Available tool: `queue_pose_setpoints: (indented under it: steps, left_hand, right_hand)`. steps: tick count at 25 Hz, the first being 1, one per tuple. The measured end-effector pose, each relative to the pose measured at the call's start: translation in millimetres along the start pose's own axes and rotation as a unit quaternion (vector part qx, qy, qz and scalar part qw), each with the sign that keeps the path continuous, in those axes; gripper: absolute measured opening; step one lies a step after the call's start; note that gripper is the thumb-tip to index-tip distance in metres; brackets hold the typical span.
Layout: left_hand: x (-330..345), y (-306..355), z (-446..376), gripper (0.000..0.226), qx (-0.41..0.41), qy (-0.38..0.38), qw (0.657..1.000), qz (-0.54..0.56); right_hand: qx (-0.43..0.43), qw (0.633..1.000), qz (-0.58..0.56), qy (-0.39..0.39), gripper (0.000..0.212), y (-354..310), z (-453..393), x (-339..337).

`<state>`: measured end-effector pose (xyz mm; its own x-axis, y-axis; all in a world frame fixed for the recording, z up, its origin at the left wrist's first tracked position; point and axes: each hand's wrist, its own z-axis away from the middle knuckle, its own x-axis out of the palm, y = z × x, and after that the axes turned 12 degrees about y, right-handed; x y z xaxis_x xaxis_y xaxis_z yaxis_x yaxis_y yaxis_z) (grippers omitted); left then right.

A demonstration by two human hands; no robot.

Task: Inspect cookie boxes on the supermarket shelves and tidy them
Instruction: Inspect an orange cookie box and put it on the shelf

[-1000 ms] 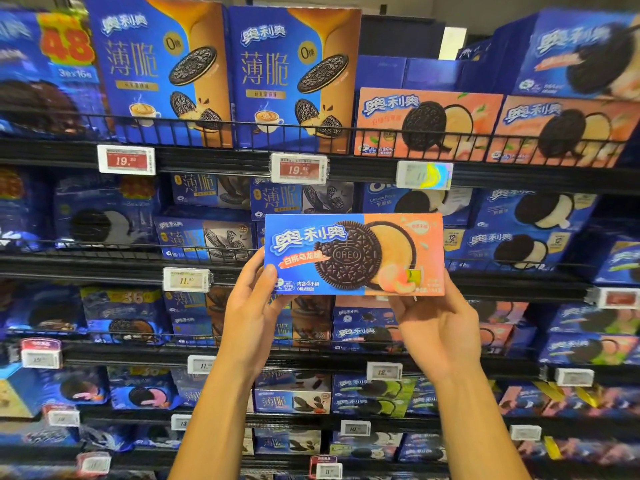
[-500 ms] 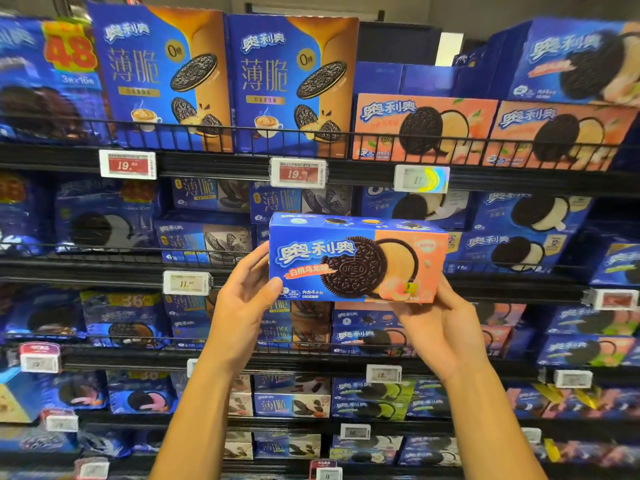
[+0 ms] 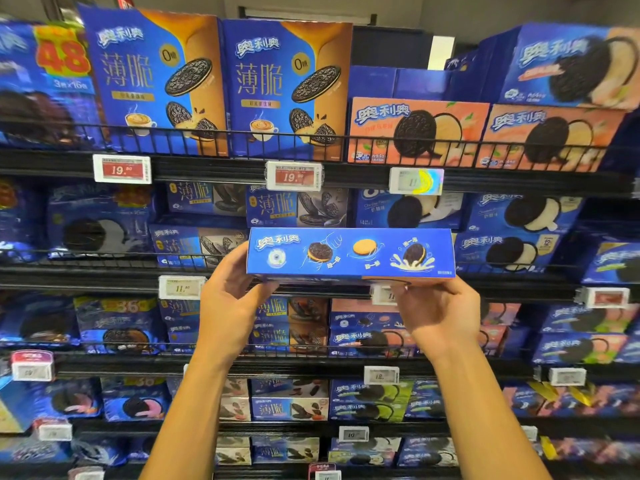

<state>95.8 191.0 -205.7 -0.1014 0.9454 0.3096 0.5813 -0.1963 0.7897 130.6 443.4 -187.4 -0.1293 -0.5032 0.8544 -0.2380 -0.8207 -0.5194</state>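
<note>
We are gripping the cookie box [image 3: 349,252] by its ends with left hand [image 3: 230,299] and right hand [image 3: 438,311], risking it slipping while tilted flat.

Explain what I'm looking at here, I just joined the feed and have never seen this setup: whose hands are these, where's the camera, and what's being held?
There is no machine here. A person wears one wide-angle camera on the head, looking forward and down, so you see their own two bare arms reaching up from the bottom of the picture.

In front of them are supermarket shelves packed with cookie boxes, mostly blue, with white and red price tags clipped along the shelf edges.

Both hands hold one box in mid-air, off the shelf. The left hand grips its left end; the right hand holds it from below near the right end. The box is turned so a narrow blue side with small cookie drawings faces the camera. Its orange front edge just shows underneath, much like the orange boxes on the top shelf at right.
</note>
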Motion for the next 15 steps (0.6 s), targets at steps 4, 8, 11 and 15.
queue_pose_setpoints:
  steps: [4,8,11,15]
  left_hand:
    - [-4.5,4.1,-3.8,0.052,0.005,0.006,1.000,-0.022]
    - [-11.8,3.8,-9.5,0.053,0.011,-0.023,1.000,-0.011]
    - [-18.3,7.9,-16.4,0.059,-0.005,-0.060,0.998,0.006]
    - [-23.3,14.9,-24.7,0.049,-0.021,-0.081,0.996,0.021]
  right_hand:
    - [-0.003,1.000,-0.008,-0.008,0.043,1.0,0.1,1.9]
    - [0.000,1.000,-0.006,0.005,0.032,3.2,-0.3,1.4]
    - [-0.009,0.999,0.028,-0.019,0.042,-3.0,-3.3,1.0]
    - [-0.011,0.997,0.070,-0.038,0.041,-9.4,-8.2,-0.1]
